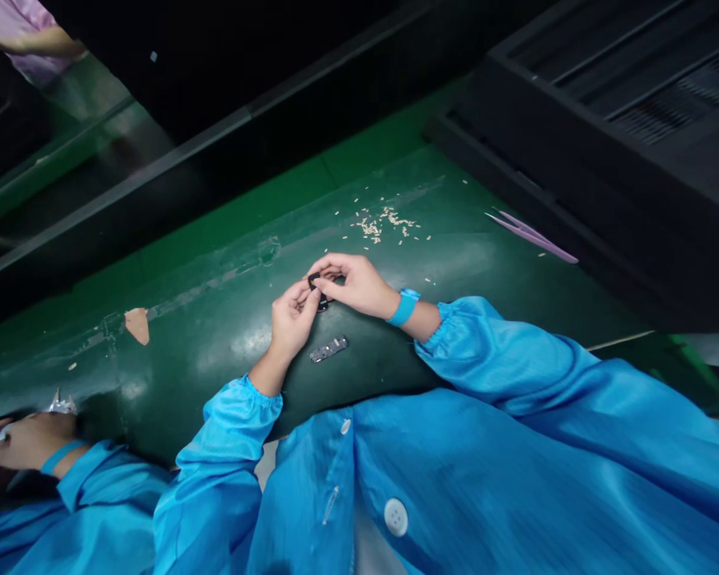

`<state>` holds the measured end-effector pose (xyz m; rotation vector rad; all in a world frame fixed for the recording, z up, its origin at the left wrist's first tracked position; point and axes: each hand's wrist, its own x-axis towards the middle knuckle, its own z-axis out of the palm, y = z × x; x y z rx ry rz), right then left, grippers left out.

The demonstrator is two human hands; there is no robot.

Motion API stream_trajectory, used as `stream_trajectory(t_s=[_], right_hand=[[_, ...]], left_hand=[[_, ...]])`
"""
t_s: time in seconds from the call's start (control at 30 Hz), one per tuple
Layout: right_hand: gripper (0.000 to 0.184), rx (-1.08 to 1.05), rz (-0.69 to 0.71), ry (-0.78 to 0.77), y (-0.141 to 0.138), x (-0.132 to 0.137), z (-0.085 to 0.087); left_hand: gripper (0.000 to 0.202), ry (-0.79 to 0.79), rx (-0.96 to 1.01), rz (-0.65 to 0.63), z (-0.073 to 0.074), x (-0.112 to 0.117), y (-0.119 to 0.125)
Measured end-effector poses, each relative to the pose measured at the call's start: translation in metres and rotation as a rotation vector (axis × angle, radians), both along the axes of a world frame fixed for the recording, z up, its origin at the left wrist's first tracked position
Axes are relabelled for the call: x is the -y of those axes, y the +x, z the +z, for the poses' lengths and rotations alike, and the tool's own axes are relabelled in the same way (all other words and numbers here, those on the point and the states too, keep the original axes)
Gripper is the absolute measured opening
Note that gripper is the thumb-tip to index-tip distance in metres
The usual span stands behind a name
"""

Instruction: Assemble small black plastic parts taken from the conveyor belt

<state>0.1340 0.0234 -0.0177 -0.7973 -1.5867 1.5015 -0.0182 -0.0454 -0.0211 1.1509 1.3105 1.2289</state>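
Note:
Between my two hands is a small black plastic part [322, 303], mostly covered by fingers, so its exact kind does not show. My left hand [291, 321] pinches it from the left, thumb and fingers together. From the right, my right hand [359, 283] grips it too, with the thumb pressed on its top near a small yellowish spot. A blue band circles my right wrist. Just below the hands, a narrow circuit board [329, 349] with small components lies flat on the green mat [228, 335], touched by neither hand.
Many tiny pale pieces [377, 226] are scattered beyond my hands. Pink tweezers [533, 235] lie by a large black tray [575, 176] at right. A tan scrap [137, 326] lies at left. A co-worker's hands [33, 443] are at lower left; another person [27, 40] is across.

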Motion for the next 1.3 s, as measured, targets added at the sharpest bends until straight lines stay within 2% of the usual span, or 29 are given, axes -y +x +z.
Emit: stream_trajectory(t_s=[0.33, 0.47, 0.6, 0.67, 0.73, 0.8, 0.83, 0.9, 0.97, 1.1, 1.2, 1.3], right_hand=[[0.018, -0.013, -0.014, -0.025, -0.001, 0.002, 0.001], [0.013, 0.019, -0.029, 0.054, -0.001, 0.001, -0.001], [0.016, 0.05, 0.066, 0.119, -0.002, -0.002, -0.003], [0.02, 0.072, 0.033, 0.175, -0.003, -0.002, -0.002], [0.023, 0.12, -0.086, 0.28, -0.001, 0.0, 0.0], [0.016, 0.211, -0.167, 0.449, 0.003, 0.003, 0.004], [0.011, 0.267, -0.164, 0.548, 0.005, 0.005, 0.006], [0.01, 0.365, -0.095, 0.725, 0.01, 0.01, 0.011], [0.013, 0.41, -0.004, 0.834, 0.012, 0.014, 0.014], [0.011, 0.427, 0.153, 0.908, 0.012, 0.022, 0.016], [0.015, 0.504, 0.264, 0.969, 0.019, 0.026, 0.022], [0.016, 0.596, 0.357, 1.052, 0.033, 0.033, 0.034]], left_hand=[[0.042, 0.032, -0.09, 0.001, 0.0, 0.001, 0.0], [0.034, 0.089, -0.19, -0.019, 0.0, 0.004, 0.002], [0.036, 0.118, -0.202, -0.003, -0.002, 0.007, 0.005], [0.039, 0.119, -0.152, 0.074, -0.002, 0.005, 0.005], [0.047, 0.127, -0.089, 0.18, 0.001, 0.001, 0.001], [0.054, 0.129, -0.042, 0.251, 0.007, -0.002, -0.004], [0.055, 0.123, -0.029, 0.264, 0.01, -0.002, -0.007], [0.051, 0.109, -0.021, 0.307, 0.016, 0.002, -0.01], [0.042, 0.085, -0.018, 0.377, 0.019, 0.011, -0.01], [0.033, 0.035, -0.045, 0.418, 0.02, 0.037, -0.003], [0.03, 0.033, -0.145, 0.342, 0.025, 0.059, -0.008], [0.051, 0.087, -0.384, 0.147, 0.036, 0.08, -0.022]])
